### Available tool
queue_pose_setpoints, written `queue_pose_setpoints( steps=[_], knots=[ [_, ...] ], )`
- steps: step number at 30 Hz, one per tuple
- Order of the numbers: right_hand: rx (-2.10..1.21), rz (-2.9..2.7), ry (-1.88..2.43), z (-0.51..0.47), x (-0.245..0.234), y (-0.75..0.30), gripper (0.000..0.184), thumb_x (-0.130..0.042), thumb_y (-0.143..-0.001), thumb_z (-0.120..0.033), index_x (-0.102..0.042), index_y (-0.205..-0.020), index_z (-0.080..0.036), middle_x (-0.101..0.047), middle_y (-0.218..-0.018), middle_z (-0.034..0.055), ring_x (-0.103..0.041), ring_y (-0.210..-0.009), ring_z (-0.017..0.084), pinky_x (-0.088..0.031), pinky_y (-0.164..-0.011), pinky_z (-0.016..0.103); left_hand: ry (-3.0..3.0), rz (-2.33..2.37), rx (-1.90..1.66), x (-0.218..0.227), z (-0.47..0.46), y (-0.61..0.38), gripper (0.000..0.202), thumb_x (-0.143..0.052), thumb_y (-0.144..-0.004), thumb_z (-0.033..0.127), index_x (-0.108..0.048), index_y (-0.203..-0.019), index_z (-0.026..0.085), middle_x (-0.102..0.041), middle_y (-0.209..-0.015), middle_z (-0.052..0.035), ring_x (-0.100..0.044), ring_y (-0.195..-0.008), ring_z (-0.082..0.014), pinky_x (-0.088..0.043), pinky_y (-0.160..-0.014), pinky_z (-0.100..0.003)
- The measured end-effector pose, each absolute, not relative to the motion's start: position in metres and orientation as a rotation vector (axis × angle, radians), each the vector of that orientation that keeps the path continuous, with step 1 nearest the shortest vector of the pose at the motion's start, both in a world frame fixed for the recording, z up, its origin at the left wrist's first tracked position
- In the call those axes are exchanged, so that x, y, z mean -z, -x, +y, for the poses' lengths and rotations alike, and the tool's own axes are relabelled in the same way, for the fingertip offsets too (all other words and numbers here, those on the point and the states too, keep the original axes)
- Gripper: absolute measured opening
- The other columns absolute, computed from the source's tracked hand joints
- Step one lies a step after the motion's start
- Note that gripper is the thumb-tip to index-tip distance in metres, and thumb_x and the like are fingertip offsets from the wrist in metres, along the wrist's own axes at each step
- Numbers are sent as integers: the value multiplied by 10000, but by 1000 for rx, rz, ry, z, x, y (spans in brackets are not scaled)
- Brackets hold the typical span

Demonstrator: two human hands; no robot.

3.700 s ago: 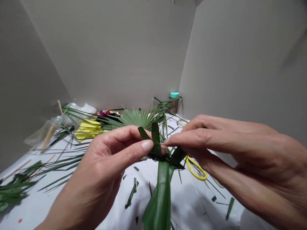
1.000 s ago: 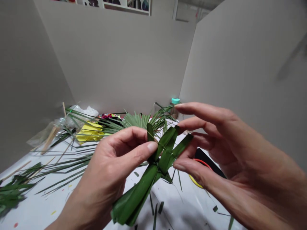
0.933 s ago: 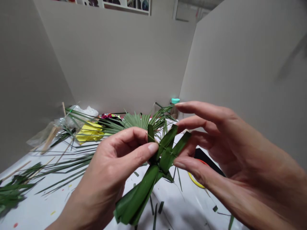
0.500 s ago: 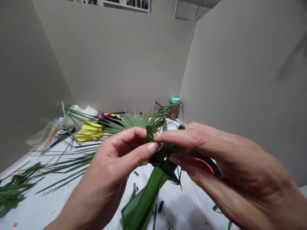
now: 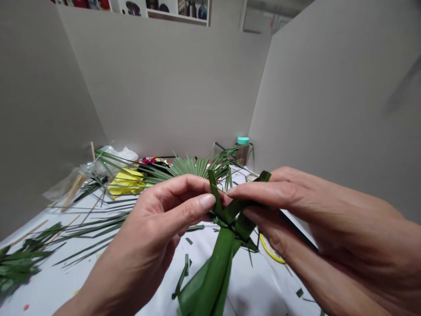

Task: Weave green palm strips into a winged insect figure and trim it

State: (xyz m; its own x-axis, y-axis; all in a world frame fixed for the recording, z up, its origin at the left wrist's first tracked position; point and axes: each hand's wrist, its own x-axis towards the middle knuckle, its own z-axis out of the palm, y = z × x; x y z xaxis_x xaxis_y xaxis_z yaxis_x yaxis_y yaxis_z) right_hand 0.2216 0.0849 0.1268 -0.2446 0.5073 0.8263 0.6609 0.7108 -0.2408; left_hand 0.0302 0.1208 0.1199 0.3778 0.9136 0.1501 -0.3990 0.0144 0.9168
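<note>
Both hands are on a woven piece of green palm leaf [image 5: 215,267], whose broad folded strips point down toward me. My left hand [image 5: 154,232] pinches its left side, the thumb against a strip that sticks up. On the other side my right hand [image 5: 315,219] has a looped strip [image 5: 246,224] between thumb and fingers. The strip's end rises above the right fingers. Parts of the folds are hidden behind the fingertips.
On the white table lie a fan-shaped palm leaf [image 5: 190,167], yellow paper [image 5: 126,182], clear plastic bags [image 5: 123,156] and green scraps [image 5: 19,259]. A bottle with a turquoise lid [image 5: 242,141] stands at the back. A yellow ring-shaped handle [image 5: 271,252] shows below my right hand. Grey partitions [image 5: 164,96] enclose the table.
My right hand has drawn slightly right, away from the left thumb, and a strip now loops more openly between the hands. The view has shifted a little, and the yellow ring shows more.
</note>
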Motion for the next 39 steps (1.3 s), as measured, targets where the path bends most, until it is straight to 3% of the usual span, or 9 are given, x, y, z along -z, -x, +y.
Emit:
queue_pose_setpoints(
  steps=[5, 17, 22, 26, 30, 39],
  knots=[
    [242, -1994, 989, 87, -140, -210, 230, -668, -952, -390, -784, -1142, -334, -740, -863, 41, -748, -805, 222, -626, -639, 300, -1126, 600, -1135, -123, 122, -31, 103, -842, -785, 135, -829, -760, 234, -753, -722, 56, -667, -715, -88, -533, -677, -110],
    [369, -2017, 1046, 85, -147, -201, 254, -609, -961, -425, -788, -1102, -314, -718, -836, 59, -735, -773, 220, -611, -600, 290, -1089, 653, -1137, -123, 121, -30, 70, -850, -793, 226, -792, -771, 258, -742, -725, 46, -638, -713, -117, -522, -682, -182],
    [384, -2005, 1068, 84, -142, -210, 234, -591, -964, -343, -782, -1093, -304, -725, -841, 53, -731, -731, 201, -595, -563, 264, -1160, 678, -1202, -120, 124, -31, 78, -839, -818, 227, -788, -770, 260, -744, -720, 68, -638, -710, -95, -521, -677, -131],
    [320, -1988, 935, 81, -133, -221, 263, -545, -953, -170, -746, -1086, -274, -732, -877, 12, -680, -639, 107, -526, -494, 163, -1224, 692, -1212, -119, 126, -31, 96, -791, -871, 238, -790, -787, 284, -748, -742, 72, -647, -721, -96, -532, -705, -124],
    [218, -2033, 902, 76, -132, -224, 355, -534, -901, -24, -718, -1133, -220, -714, -911, -24, -632, -671, 40, -505, -566, 103, -1215, 710, -1229, -121, 125, -31, 90, -810, -862, 271, -782, -776, 276, -737, -748, 64, -640, -722, -97, -534, -701, -122],
    [235, -2081, 982, 73, -134, -224, 374, -523, -925, -31, -704, -1186, -228, -732, -1016, 5, -665, -767, 78, -489, -583, 182, -1200, 719, -1288, -124, 124, -35, 78, -815, -843, 229, -800, -780, 272, -759, -743, 58, -669, -698, -88, -556, -685, -96]
  ],
)
